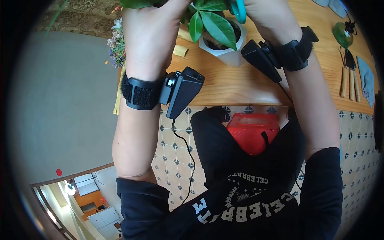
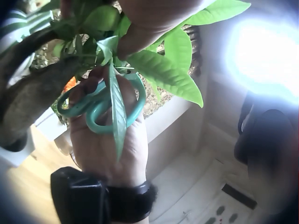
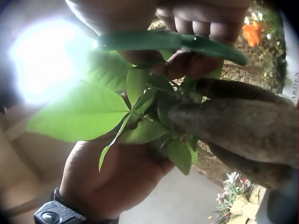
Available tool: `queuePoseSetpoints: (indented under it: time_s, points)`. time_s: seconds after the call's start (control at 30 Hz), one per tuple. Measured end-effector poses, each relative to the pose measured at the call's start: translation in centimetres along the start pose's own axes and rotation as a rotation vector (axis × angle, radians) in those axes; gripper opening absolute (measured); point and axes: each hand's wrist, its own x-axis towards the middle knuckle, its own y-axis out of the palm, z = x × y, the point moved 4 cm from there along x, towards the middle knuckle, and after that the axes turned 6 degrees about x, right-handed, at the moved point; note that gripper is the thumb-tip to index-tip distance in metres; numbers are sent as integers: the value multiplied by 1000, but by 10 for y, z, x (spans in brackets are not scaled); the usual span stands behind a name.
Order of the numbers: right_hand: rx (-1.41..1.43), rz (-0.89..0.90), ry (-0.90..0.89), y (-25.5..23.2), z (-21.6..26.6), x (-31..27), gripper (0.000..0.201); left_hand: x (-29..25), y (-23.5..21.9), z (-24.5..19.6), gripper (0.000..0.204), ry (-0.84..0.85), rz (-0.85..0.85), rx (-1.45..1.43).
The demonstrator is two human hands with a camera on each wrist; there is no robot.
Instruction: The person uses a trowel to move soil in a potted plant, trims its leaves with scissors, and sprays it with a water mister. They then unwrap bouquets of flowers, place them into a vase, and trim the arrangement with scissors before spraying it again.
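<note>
In the head view a leafy plant point(image 1: 218, 30) grows from a white faceted pot point(image 1: 230, 56). My left hand point(image 1: 154, 26) reaches into its foliage from the left. The left wrist view shows this hand point(image 2: 159, 18) with its thumb bent against the leaf stems; leaves hide the fingertips. My right hand point(image 1: 266, 18) grips teal scissors point(image 1: 239, 12), their loops point(image 2: 100, 128) around its fingers just below the left hand. In the right wrist view the scissors' handle point(image 3: 140, 41) lies above the leaves, beside the thick trunk point(image 3: 233, 123); the blades are hidden.
Wooden-handled tools point(image 1: 352, 84) and a grey cloth point(image 1: 366, 78) lie on the wooden table point(image 1: 216, 88) at the right, near a green round object point(image 1: 343, 35). Flowers point(image 1: 116, 46) stand at the left. A red container point(image 1: 254, 132) is below the table's edge.
</note>
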Motion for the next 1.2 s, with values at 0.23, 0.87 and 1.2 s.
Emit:
queuePoseSetpoints:
  time_s: [0.23,0.87,1.2]
  points:
    - [-93,-80,79,0,2,-1,69,6,1,12,24,-125,-118,-61]
    - [-32,-13,-3,5,-6,-2,68,4,1,12,25,-117,-93,-95]
    - [-51,-49,16,11,-3,-7,66,4,-2,14,25,-111,-84,-68]
